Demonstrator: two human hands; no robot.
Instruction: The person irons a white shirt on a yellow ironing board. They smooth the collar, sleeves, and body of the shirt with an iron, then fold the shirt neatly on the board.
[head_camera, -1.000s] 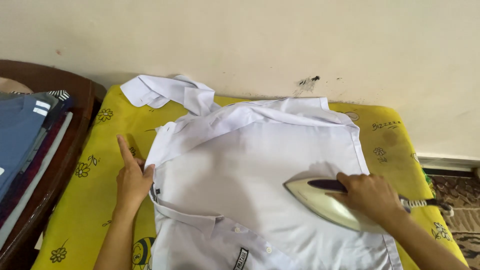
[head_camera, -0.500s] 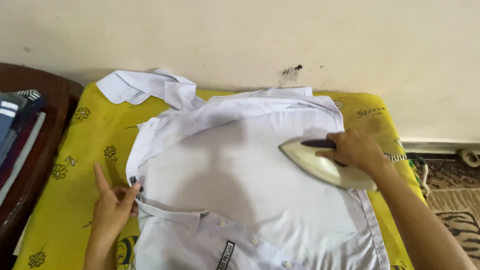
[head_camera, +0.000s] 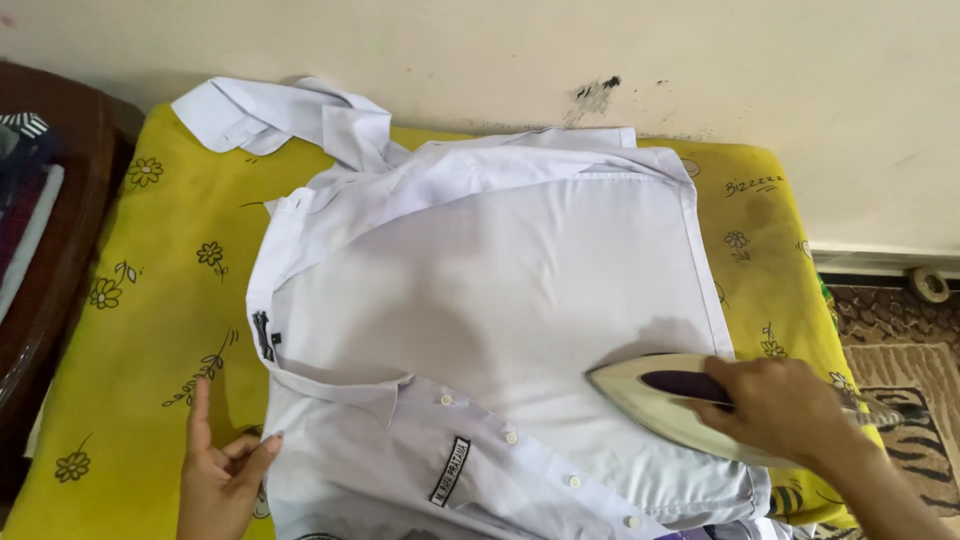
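A person is pressing a white shirt (head_camera: 500, 290) that is lying spread across a yellow cloth with a flower print (head_camera: 150, 300), seen from a camera worn on the head. The right hand (head_camera: 775, 405) is closing around the dark handle of a cream-coloured iron (head_camera: 665, 405), whose pointed nose is aiming left and whose soleplate is resting on the lower right part of the shirt, near its side seam. The left hand (head_camera: 225, 475) is lying open and flat at the lower left, fingers spread, with the forefinger stretching up over the yellow cloth and the fingertips touching the shirt's edge just beside the collar (head_camera: 340, 385). A row of small white buttons (head_camera: 510, 437) is running along the placket at the bottom, next to a dark rectangular patch (head_camera: 450, 470). One sleeve (head_camera: 280, 120) is lying folded back toward the pale wall (head_camera: 500, 50) at the top left. A dark wooden frame (head_camera: 75, 230) is bordering the cloth on the left, and a patterned rug (head_camera: 900, 340) is showing on the floor at the right.
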